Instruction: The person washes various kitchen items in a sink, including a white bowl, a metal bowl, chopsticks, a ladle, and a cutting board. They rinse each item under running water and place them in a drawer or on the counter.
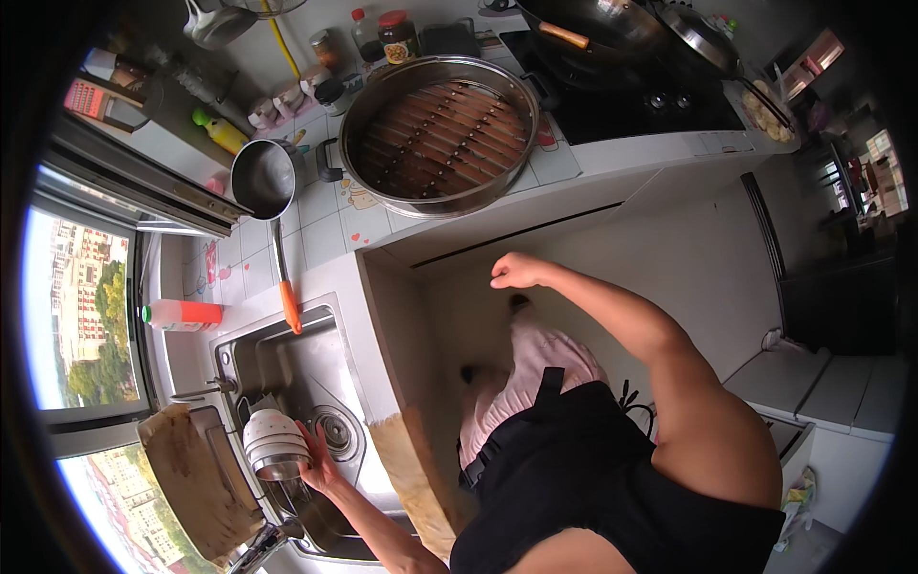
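Note:
Over the sink (358, 423), my left hand (320, 459) is at the side of a stack of bowls (276, 434), white ones above a metal one, its fingers touching their rims. Whether it bears their weight is hard to tell. My right hand (518, 271) hangs in the air before the counter's front, fingers curled together, nothing seen in it. A ladle-like pot (264, 179) with an orange-tipped handle lies on the tiled counter, its handle reaching over the sink's corner. Right of it stands a large steamer pan (441, 136) with a slatted rack inside.
A black cooktop (645, 107) holds a wok (595, 29). A bottle with pink liquid (190, 316) stands by the window. The faucet (265, 542) and a stained board (197, 481) border the sink. Jars (398, 36) line the back wall.

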`<state>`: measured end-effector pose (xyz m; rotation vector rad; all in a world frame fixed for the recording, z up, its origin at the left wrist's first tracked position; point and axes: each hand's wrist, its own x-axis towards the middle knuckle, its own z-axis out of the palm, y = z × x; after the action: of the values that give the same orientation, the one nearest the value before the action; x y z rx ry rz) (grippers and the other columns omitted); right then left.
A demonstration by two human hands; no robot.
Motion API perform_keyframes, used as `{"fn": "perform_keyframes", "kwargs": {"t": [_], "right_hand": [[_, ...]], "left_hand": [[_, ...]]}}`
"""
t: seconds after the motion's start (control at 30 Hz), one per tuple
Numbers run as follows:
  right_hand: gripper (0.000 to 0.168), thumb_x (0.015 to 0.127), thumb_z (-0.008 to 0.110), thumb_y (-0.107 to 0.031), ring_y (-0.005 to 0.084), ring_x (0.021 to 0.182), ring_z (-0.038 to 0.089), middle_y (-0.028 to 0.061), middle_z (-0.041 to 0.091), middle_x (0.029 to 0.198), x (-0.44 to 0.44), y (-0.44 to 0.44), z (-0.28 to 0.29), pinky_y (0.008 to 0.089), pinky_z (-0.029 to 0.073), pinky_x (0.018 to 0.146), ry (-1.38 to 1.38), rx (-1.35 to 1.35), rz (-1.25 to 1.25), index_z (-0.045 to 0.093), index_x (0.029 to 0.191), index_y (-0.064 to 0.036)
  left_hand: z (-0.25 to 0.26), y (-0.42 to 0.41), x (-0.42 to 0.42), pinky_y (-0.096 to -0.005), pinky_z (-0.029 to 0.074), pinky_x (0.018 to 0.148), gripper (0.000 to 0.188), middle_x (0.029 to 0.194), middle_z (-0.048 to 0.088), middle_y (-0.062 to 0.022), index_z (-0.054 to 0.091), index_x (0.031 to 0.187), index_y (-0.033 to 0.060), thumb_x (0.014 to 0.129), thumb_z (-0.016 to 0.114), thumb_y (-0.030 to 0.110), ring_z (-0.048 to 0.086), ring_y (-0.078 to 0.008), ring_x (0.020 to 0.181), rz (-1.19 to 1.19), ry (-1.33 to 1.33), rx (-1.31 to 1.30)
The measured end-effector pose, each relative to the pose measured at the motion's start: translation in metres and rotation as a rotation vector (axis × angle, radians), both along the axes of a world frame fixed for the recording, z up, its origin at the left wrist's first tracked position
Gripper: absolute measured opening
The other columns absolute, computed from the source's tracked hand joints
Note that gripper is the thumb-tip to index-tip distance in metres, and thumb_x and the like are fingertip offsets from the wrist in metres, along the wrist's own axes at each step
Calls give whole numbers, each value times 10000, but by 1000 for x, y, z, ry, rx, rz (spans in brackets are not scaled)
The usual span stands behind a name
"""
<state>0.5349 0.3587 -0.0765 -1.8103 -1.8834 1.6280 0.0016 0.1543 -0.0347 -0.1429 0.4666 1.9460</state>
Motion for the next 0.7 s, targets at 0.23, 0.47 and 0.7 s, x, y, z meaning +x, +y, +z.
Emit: {"fn": "perform_keyframes", "kwargs": {"t": [0.23, 0.47, 0.7], "right_hand": [[264, 750, 669, -244, 212, 841, 604, 100, 652, 878, 202, -14, -53, 342, 473, 727, -62, -43, -867, 653, 903, -29], [258, 821, 566, -151, 182, 950, 573, 67, 603, 992, 269, 5, -28, 332, 453, 815, 381, -219, -1106, 557, 1064, -64], [402, 756, 470, 106, 210, 1057, 525, 64, 550, 1093, 281, 47, -49, 387, 396, 983, 1151, -78, -1436, 497, 1107, -88]], "left_hand": [[-7, 40, 14, -593, 181, 1072, 932, 1423, 298, -177, 293, 1362, 1, 487, 604, -82, 287, -388, 1301, 163, 6, 29], [-6, 70, 39, -558, 307, 1048, 812, 1415, 267, -230, 240, 1370, -42, 606, 515, -39, 266, -454, 1280, 378, -228, 86], [-4, 63, 51, -585, 339, 1014, 620, 1400, 295, -230, 282, 1358, -32, 772, 457, 66, 292, -469, 1258, 410, -240, 40]]}}
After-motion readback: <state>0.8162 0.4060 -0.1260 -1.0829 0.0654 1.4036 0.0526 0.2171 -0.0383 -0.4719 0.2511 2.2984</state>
